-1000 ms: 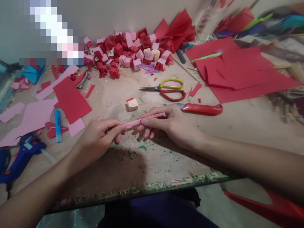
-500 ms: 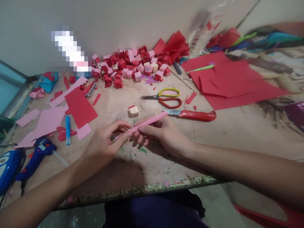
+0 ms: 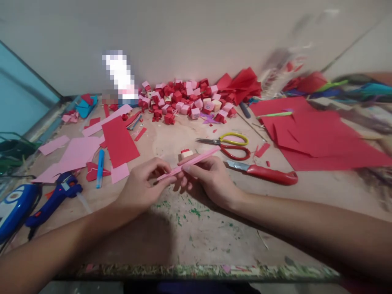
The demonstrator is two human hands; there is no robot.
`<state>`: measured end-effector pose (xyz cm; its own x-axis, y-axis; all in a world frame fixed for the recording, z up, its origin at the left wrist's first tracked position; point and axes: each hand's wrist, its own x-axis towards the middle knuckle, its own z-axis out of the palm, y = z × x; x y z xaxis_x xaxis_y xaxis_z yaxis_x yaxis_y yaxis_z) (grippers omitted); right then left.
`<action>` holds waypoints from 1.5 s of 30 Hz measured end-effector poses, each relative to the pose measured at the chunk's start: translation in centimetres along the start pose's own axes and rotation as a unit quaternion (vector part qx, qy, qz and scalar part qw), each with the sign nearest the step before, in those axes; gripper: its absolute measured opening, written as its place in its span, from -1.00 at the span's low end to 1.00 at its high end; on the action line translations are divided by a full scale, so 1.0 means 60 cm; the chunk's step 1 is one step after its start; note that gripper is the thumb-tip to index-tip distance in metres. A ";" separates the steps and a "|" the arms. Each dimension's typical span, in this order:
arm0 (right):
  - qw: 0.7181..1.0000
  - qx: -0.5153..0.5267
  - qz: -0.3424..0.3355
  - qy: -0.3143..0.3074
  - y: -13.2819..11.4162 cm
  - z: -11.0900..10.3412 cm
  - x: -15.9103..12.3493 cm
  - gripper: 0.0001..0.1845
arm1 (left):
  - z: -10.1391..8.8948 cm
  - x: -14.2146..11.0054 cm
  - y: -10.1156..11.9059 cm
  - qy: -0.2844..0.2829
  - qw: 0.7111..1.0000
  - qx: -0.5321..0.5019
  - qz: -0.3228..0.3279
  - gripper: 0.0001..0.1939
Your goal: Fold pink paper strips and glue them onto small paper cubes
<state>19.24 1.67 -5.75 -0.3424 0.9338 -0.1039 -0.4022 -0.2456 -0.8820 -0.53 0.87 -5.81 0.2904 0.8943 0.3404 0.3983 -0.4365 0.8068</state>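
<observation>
A narrow folded strip of pink paper (image 3: pixel 203 156) is held slantwise over the table between my two hands. My left hand (image 3: pixel 148 179) pinches its lower left end between thumb and fingers. Further up, my right hand (image 3: pixel 211 175) grips it with the thumb on top and the fingers curled beneath. Just behind the strip sits a small pale block with a red top (image 3: pixel 186 153), partly hidden by my right hand. Scissors (image 3: pixel 225 143) with one yellow and one red handle lie beyond it. A red-handled knife (image 3: pixel 269 173) lies to the right.
Red and pink paper-covered cubes (image 3: pixel 183 100) are heaped against the wall. Red sheets (image 3: pixel 315 134) spread at the right. On the left lie pink paper (image 3: pixel 79 153), a red sheet (image 3: pixel 120 141), a blue marker (image 3: pixel 100 168) and a blue glue gun (image 3: pixel 52 200).
The view has shifted, so the table's things appear lower and further right. Both hands still hold the pink strip, and the pale block is now more covered by my right hand.
</observation>
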 end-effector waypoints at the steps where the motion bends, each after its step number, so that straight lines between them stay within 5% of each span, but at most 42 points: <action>1: 1.000 0.010 -0.001 0.000 0.002 -0.004 0.001 -0.85 | 0.000 -0.001 -0.003 0.002 0.999 0.026 0.035 -0.90; 8: 0.999 0.034 0.008 -0.025 0.001 -0.019 -0.003 -0.82 | -0.002 0.000 -0.013 0.019 0.986 0.102 0.130 -0.89; 32: 0.998 -0.037 0.029 -0.042 -0.006 -0.012 -0.004 -0.83 | -0.004 0.002 -0.010 0.065 0.974 0.138 0.168 -0.84; 45: 0.999 -0.023 0.025 -0.015 -0.006 -0.010 -0.005 -0.81 | -0.004 0.000 -0.002 0.085 0.978 0.148 0.116 -0.85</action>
<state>19.99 1.65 -5.66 -0.3861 0.9126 -0.1346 -0.3448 -0.2782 -0.8965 -0.78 0.92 -5.82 0.2641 0.7602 0.5936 0.5813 -0.6166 0.5310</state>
